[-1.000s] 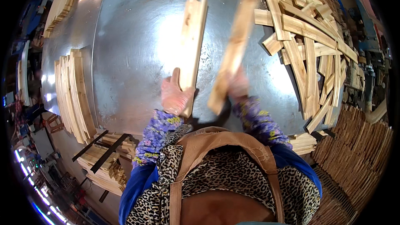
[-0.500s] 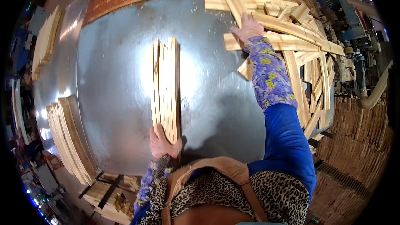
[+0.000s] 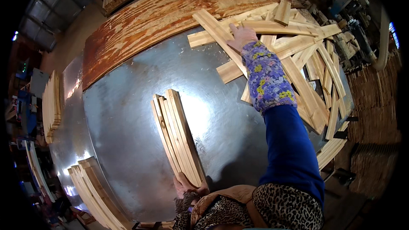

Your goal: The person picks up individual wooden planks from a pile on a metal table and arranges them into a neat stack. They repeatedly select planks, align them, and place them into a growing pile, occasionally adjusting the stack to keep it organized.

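My left hand [image 3: 190,186] is wrapped round the near end of a bundle of wooden slats [image 3: 177,130], which stand side by side with long edges together on the metal tabletop. The far end of the bundle is slightly uneven, and one slat shows a dark knot. My right arm stretches forward to a loose heap of slats at the far right. There my right hand [image 3: 243,37] lies with fingers spread, between a diagonal slat [image 3: 217,34] and the left end of another slat [image 3: 281,28]. Its fingertips touch the wood; I see no grip.
Crisscrossed slats [image 3: 304,98] cover the table's right side. A worn plywood board [image 3: 170,15] runs along the far edge. Neat slat stacks stand at the left, one nearer [image 3: 96,191] and one farther [image 3: 52,106]. Stacked lumber [image 3: 375,115] and machinery are beyond the right edge.
The view has turned, so the table appears tilted. My left hand still grips the bundle. My right hand has shifted over the heap, and more of the diagonal slat shows beside it.
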Demonstrator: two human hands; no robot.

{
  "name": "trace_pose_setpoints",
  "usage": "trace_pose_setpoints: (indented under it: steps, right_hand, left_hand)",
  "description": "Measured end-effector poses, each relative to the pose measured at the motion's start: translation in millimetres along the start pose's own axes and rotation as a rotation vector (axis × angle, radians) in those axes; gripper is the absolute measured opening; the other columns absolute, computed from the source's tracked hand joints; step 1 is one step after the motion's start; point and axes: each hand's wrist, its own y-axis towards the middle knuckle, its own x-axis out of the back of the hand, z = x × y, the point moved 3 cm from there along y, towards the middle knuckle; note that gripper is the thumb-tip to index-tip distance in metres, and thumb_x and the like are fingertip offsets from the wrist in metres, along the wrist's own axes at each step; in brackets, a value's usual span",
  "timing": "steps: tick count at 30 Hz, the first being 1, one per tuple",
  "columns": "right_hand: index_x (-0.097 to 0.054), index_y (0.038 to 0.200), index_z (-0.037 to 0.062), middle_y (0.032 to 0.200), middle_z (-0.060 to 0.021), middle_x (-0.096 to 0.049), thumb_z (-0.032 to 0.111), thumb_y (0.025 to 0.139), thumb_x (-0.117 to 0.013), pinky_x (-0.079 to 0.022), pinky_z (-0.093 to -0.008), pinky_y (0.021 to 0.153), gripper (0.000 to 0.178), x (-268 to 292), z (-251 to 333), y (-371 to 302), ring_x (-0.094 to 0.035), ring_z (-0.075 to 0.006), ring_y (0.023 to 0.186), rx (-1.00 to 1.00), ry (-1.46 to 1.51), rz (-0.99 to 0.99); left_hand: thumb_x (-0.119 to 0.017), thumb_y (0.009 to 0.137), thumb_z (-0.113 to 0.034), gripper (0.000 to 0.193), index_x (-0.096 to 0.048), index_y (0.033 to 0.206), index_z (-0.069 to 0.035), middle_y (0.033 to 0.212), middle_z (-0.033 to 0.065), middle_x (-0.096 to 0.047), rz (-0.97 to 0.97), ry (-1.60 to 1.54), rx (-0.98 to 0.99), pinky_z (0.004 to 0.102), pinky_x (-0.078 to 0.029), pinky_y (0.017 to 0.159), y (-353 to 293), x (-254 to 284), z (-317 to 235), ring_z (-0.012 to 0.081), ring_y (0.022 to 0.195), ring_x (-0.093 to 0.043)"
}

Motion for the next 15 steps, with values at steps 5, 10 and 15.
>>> trace_pose_setpoints:
  steps: [5,10,15]
  right_hand:
    - [-0.034,0.172,0.0109,0.152,-0.0247,-0.065,0.069,0.092,-0.071,-0.048,-0.0451,0.120,0.105,22.1,4.4,4.4,-0.061,-0.0380,0.141,-0.347,0.360,0.245]
    - [-0.031,0.173,0.0149,0.151,-0.0263,-0.061,0.061,0.089,-0.079,-0.049,-0.0478,0.119,0.107,-17.2,32.0,-28.1,-0.054,-0.0400,0.147,-0.197,0.239,0.316]
    - [-0.040,0.167,0.0111,0.143,-0.0290,-0.061,0.051,0.086,-0.081,-0.050,-0.0538,0.116,0.099,-30.6,5.3,-135.5,-0.056,-0.0428,0.143,-0.087,0.381,0.278]
  left_hand:
    - [-0.088,0.070,-0.047,0.099,-0.042,0.148,-0.008,0.148,0.0283,-0.051,-0.183,0.074,-0.121,0.0576,-0.057,0.102,-3.7,-24.9,38.1,0.0518,0.126,-0.061]
    - [-0.088,0.077,-0.047,0.096,-0.043,0.152,-0.006,0.149,0.0271,-0.052,-0.074,-0.433,0.206,0.0532,-0.056,0.103,9.8,-40.8,72.9,0.0491,0.127,-0.062]
    - [-0.090,0.077,-0.049,0.103,-0.042,0.155,-0.003,0.145,0.0283,-0.052,-0.055,-0.358,0.058,0.0542,-0.054,0.105,10.0,-39.7,66.4,0.0519,0.125,-0.060]
